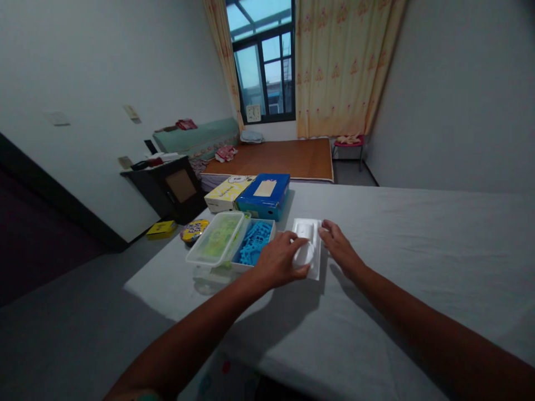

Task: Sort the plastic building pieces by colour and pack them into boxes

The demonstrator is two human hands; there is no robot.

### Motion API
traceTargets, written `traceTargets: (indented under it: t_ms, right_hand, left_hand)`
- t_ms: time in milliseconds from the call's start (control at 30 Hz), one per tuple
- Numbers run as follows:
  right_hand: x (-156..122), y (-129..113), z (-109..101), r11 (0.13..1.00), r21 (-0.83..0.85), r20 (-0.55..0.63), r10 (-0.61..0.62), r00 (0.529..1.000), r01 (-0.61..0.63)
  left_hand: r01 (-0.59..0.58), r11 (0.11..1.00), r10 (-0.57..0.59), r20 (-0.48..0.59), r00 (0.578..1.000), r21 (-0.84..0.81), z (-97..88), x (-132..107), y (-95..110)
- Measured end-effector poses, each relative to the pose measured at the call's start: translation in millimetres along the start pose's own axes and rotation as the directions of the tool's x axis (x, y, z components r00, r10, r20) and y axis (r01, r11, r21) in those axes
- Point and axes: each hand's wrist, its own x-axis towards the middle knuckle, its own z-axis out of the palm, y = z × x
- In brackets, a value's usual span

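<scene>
A white moulded plastic tray (316, 262) lies on the table before me, with recesses in its surface. My left hand (283, 257) reaches over its near part, thumb and fingers spanning a round, pale, shiny piece (304, 254). Whether that piece is loose or part of the tray I cannot tell. At the tray's right edge is my right hand (337, 245), fingers stretched out and the tips at the rim, holding nothing. Left of the tray stands a white box of blue plastic parts (254, 243). A clear lidded container (217, 239) with yellow-green contents leans over that box's left side.
Behind these stand a blue box (265, 195) and a yellow-and-white box (229, 192). A round yellow-and-purple tub (194, 230) sits at the table's left edge. White cloth covers the table (418, 250). Beyond are a bed (276, 156) and a dark cabinet (175, 192).
</scene>
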Motion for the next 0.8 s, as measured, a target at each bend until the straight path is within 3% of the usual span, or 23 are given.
traceTargets:
  t_ms: [233, 333, 433, 633, 800]
  right_hand:
    - [7.3, 21.8, -59.2, 0.979, -0.194, -0.145, -0.093, 0.985, 0.064]
    - [0.6, 26.6, -74.2, 0.959, -0.268, -0.164, -0.138, 0.977, 0.091]
    - [-6.3, 32.9, -82.3, 0.957, -0.272, -0.129, -0.145, 0.981, 0.106]
    - [-14.2, 36.7, -72.8, 0.958, -0.25, -0.01, -0.146, 0.989, 0.139]
    - [-21.3, 16.1, -36.7, 0.987, -0.124, 0.113, -0.084, 0.99, 0.098]
  left_hand:
    - [-0.126, 0.992, 0.122, 0.144, 0.982, 0.016, 25.9, 25.4, 44.0]
    - [-0.171, 0.985, 0.164, 0.171, 0.971, 0.023, 26.9, 31.3, 50.1]
    - [-0.134, 0.99, 0.123, 0.175, 0.977, 0.053, 23.7, 30.0, 45.4]
    - [-0.021, 0.999, 0.016, 0.163, 0.987, 0.032, 13.5, -0.2, 31.1]
    - [-0.001, 1.0, 0.001, -0.004, 1.0, 0.02, 0.8, -21.4, 25.1]
